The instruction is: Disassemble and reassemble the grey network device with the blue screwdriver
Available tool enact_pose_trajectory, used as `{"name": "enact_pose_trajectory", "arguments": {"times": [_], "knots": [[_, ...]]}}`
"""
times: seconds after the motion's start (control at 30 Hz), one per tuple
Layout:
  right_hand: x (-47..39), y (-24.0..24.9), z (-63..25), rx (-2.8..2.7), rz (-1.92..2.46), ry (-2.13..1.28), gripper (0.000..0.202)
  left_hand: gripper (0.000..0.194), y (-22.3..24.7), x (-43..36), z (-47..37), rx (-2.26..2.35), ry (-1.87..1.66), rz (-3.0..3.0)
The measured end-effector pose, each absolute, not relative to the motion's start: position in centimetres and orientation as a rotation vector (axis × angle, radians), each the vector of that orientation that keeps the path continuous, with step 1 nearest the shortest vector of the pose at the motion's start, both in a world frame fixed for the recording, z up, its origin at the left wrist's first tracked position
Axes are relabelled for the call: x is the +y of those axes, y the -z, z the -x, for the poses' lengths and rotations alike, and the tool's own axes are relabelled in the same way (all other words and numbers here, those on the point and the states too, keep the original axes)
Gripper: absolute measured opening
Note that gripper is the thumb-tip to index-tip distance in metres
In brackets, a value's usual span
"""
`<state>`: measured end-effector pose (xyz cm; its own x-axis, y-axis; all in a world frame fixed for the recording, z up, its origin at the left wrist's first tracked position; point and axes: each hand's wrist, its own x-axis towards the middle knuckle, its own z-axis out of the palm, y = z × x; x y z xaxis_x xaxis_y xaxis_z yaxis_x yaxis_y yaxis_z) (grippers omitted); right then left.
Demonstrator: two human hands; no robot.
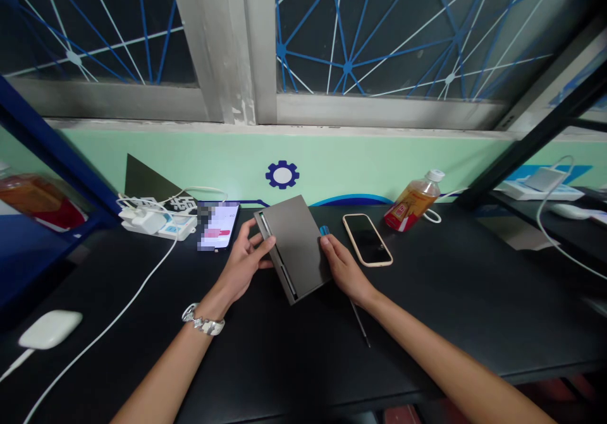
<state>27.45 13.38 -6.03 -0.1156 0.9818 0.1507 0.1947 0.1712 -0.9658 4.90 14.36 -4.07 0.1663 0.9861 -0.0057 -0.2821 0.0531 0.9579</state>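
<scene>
Tilted above the black desk is a flat grey box (301, 244) with a long open slot along its left edge. My left hand (243, 261) is closed on that slotted edge, thumb on top and fingers underneath. At the opposite edge, my right hand (345, 267) is closed on a screwdriver (360, 324) while also steadying the box. The blue end of its handle shows above the fingers, and its thin shaft points down toward the desk. The palm hides the middle of the screwdriver. What lies inside the slot is too dark to make out.
A lit phone (219, 227) and a white power strip (154, 222) with cables stand behind my left hand. To the right are a dark-screened phone (368, 241) and a drink bottle (412, 201). A white charger (50, 330) lies at the left; a cable crosses the desk (256, 373).
</scene>
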Motion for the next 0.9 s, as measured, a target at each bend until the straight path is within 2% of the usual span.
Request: {"name": "enact_pose_trajectory", "arguments": {"times": [0.3,0.53,0.9], "knots": [[13.3,5.6,-27.4,-1.530,1.183,-1.062,0.039,0.067,4.0,14.3,-4.9,0.899,-1.192,-1.031],[13.5,5.5,-28.1,-1.523,1.203,-1.056,0.039,0.059,3.8,14.4,-4.6,0.870,-1.184,-1.037],[13.7,5.5,-28.5,-1.564,1.197,-1.003,0.039,0.064,3.8,14.5,-4.6,0.871,-1.182,-1.047]]}}
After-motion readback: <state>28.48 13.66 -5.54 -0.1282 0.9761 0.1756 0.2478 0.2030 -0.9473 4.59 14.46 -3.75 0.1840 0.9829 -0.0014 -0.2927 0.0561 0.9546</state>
